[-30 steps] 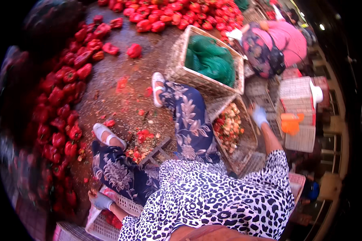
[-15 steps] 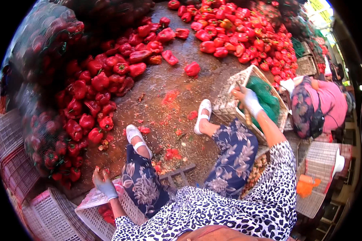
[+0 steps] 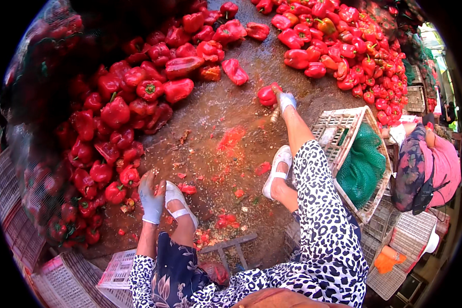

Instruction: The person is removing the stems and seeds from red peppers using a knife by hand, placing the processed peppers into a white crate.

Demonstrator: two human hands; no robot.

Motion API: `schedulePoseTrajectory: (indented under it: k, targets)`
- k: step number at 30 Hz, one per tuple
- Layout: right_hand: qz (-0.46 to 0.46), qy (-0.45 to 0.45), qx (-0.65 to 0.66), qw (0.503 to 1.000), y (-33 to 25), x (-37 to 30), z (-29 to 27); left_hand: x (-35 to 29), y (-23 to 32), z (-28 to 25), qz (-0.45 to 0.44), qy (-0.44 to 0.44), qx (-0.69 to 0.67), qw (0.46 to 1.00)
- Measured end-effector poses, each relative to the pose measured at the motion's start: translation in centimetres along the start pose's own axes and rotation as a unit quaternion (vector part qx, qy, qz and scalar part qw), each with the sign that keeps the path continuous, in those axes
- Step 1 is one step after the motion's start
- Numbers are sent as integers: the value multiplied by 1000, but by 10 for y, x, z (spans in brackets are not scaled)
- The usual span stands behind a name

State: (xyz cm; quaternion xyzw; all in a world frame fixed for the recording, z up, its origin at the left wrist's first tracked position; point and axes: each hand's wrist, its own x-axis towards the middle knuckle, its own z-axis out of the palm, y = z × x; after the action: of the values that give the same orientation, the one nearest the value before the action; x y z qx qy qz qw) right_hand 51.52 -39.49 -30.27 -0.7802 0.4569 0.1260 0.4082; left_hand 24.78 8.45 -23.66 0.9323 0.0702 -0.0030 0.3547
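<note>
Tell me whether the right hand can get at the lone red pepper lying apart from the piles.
Probably yes. The right hand, gloved and holding a knife, is stretched out right beside that lone pepper, seemingly touching it, with only bare wet floor around and nothing in between.

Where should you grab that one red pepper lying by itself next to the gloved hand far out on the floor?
Probably around its rounded body, coming down from above. The lone red bell pepper lies on the wet floor, apart from the piles, so its top and sides are free. The right hand is already right beside it; whether they touch is unclear. Its stem is not clearly visible, so the body is the safer grip.
</note>
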Motion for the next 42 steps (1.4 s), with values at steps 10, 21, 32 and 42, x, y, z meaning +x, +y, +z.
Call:
schedulePoseTrajectory:
  k: [10,21,32,42]
  targets:
    - [-19,-21,10,1000,34,108,28,-19,-8,35,-12,-39,-4,999]
    - [-227,-251,97,936,11,-52,27,-14,11,32,-252,-167,-346,888]
    - [-329,-653,-19,682,12,-285,116,19,43,5,-206,-193,-576,767]
    - [-398,-404,-96,818,34,-327,116,1,14,17,-199,7,-416,887]
